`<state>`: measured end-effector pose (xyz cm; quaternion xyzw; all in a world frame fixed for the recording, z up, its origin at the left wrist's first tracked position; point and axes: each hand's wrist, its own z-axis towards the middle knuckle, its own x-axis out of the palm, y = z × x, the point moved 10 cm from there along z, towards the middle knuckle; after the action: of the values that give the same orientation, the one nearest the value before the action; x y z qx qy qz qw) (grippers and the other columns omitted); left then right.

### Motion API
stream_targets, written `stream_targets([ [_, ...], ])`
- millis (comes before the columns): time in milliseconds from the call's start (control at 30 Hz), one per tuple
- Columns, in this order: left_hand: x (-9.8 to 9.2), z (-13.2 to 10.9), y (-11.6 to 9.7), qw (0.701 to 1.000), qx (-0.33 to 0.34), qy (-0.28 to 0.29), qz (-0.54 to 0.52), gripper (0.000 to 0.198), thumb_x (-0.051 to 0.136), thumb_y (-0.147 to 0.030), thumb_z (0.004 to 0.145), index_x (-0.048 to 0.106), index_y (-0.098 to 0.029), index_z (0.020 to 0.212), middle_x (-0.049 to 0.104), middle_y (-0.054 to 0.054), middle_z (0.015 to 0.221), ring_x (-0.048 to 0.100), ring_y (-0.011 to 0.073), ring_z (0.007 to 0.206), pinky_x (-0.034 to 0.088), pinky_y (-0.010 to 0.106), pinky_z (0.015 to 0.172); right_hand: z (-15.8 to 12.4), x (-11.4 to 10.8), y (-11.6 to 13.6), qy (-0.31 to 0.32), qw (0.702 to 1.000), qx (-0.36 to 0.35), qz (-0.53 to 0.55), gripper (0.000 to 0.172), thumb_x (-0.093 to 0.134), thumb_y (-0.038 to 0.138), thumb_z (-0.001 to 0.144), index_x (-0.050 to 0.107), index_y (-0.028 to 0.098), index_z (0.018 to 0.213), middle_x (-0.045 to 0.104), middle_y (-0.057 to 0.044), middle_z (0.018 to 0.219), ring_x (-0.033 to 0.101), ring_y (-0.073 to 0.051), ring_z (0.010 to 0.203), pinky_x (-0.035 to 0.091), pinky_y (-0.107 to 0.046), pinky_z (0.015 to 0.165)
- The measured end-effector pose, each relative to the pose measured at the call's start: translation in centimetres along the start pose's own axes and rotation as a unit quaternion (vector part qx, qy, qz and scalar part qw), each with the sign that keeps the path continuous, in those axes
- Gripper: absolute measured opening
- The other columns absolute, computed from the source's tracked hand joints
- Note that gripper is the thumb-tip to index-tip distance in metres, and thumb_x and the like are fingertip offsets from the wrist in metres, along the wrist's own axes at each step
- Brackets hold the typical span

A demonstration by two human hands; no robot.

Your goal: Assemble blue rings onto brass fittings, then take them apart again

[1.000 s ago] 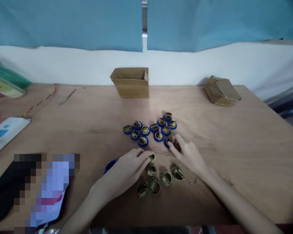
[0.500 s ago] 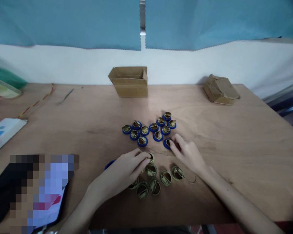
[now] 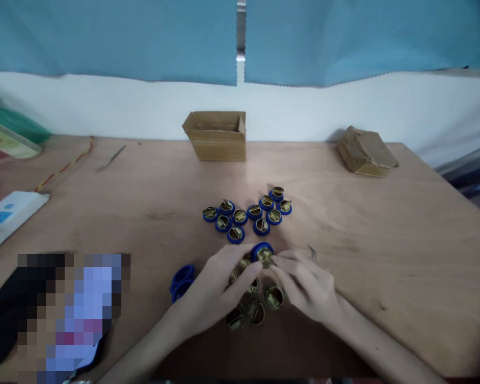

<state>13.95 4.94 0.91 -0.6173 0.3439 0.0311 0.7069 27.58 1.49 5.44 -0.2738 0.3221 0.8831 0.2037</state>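
Between my hands a round brooch [image 3: 263, 250] with a blue rim and a brass pin back is tilted up off the table. My left hand [image 3: 228, 282] pinches it from the left, thumb at its lower edge. My right hand [image 3: 306, 280] has its fingertips closed at the brooch's right side, by the brass part. Below lie several plain brass brooch backs [image 3: 273, 296], some partly hidden under my left hand. Beyond my hands, blue-rimmed brooches [image 3: 236, 234] lie pin side up in two loose groups. Left of my left wrist are loose blue rings [image 3: 183, 274].
An open cardboard box [image 3: 222, 145] and a crumpled carton [image 3: 367, 152] stand at the back. A phone [image 3: 86, 314], partly blurred out, lies at the left front, with a white device [image 3: 18, 213] behind it. Tweezers [image 3: 112, 158] lie at the back left.
My right hand has moved left and toward me to meet my left hand. A blue-rimmed brooch is now held between them. The blue rings show more, and the view has shifted slightly.
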Motion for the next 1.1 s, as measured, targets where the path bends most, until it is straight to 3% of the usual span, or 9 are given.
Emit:
stream_targets([
  [100, 0.9, -0.1, 0.2, 0.991, -0.033, 0.033, -0.128, 0.026, 0.05, -0.036, 0.104, 0.058, -0.026, 0.127, 0.073, 0.0, 0.1, 0.069, 0.0166, 0.089, 0.055, 0.027, 0.078, 0.2, 0.0, 1.5, 0.02, 0.997, -0.047, -0.053, 0.019, 0.057, 0.01, 0.098, 0.065, 0.015, 0.114, 0.074, -0.011, 0.098, 0.074, -0.018, 0.085, 0.064, -0.027, 0.07],
  [233, 1.1, 0.0, 0.4, 0.978, -0.024, 0.026, -0.205, 0.026, 0.057, -0.031, 0.1, 0.059, -0.024, 0.125, 0.072, 0.005, 0.118, 0.069, 0.0191, 0.105, 0.055, 0.03, 0.093, 0.9, -0.3, 2.2, 0.023, 0.992, -0.092, -0.088, 0.024, 0.058, 0.007, 0.095, 0.067, 0.018, 0.114, 0.075, -0.009, 0.095, 0.075, -0.019, 0.086, 0.066, -0.029, 0.069],
  [367, 1.0, -0.1, 0.6, 0.976, -0.017, 0.008, -0.216, 0.027, 0.057, -0.026, 0.1, 0.059, -0.022, 0.127, 0.07, 0.008, 0.128, 0.07, 0.0182, 0.108, 0.055, 0.032, 0.101, 0.4, 0.2, 2.8, 0.029, 0.985, -0.142, -0.089, 0.023, 0.063, 0.015, 0.089, 0.068, 0.016, 0.112, 0.074, -0.011, 0.096, 0.074, -0.025, 0.096, 0.067, -0.036, 0.075],
  [600, 0.5, -0.5, -0.6, 0.996, 0.021, -0.005, -0.088, 0.037, 0.055, -0.017, 0.098, 0.058, -0.026, 0.134, 0.072, 0.006, 0.13, 0.069, 0.0188, 0.118, 0.054, 0.033, 0.105, 0.0, -0.4, -0.6, 0.017, 0.998, 0.033, 0.049, 0.037, 0.066, 0.018, 0.094, 0.057, 0.015, 0.13, 0.067, -0.011, 0.106, 0.07, -0.021, 0.096, 0.063, -0.034, 0.081],
  [733, 0.6, -0.7, -0.7, 0.997, 0.041, -0.012, -0.063, 0.04, 0.056, -0.013, 0.097, 0.057, -0.027, 0.135, 0.071, 0.005, 0.134, 0.067, 0.0183, 0.124, 0.053, 0.034, 0.108, 0.1, -0.2, -0.2, 0.026, 0.999, 0.021, 0.037, 0.032, 0.066, 0.021, 0.097, 0.059, 0.016, 0.127, 0.067, -0.01, 0.104, 0.07, -0.021, 0.094, 0.063, -0.033, 0.079],
  [867, 1.1, -0.9, -0.4, 0.997, 0.049, -0.013, -0.061, 0.046, 0.062, -0.014, 0.093, 0.056, -0.029, 0.136, 0.07, 0.003, 0.136, 0.068, 0.0199, 0.123, 0.056, 0.034, 0.105, -0.1, -0.5, 0.2, -0.01, 1.0, 0.008, 0.014, 0.026, 0.062, 0.015, 0.098, 0.06, 0.016, 0.124, 0.068, -0.009, 0.098, 0.07, -0.02, 0.087, 0.063, -0.032, 0.072],
  [1100, 1.3, -0.9, -0.9, 0.997, 0.032, -0.024, -0.068, 0.049, 0.069, -0.014, 0.089, 0.056, -0.033, 0.133, 0.075, -0.003, 0.123, 0.073, 0.0151, 0.108, 0.06, 0.026, 0.095, -0.3, -0.4, 0.7, -0.016, 1.0, 0.006, -0.005, 0.036, 0.06, 0.011, 0.096, 0.058, 0.017, 0.131, 0.071, -0.01, 0.104, 0.072, -0.022, 0.089, 0.064, -0.034, 0.073],
])
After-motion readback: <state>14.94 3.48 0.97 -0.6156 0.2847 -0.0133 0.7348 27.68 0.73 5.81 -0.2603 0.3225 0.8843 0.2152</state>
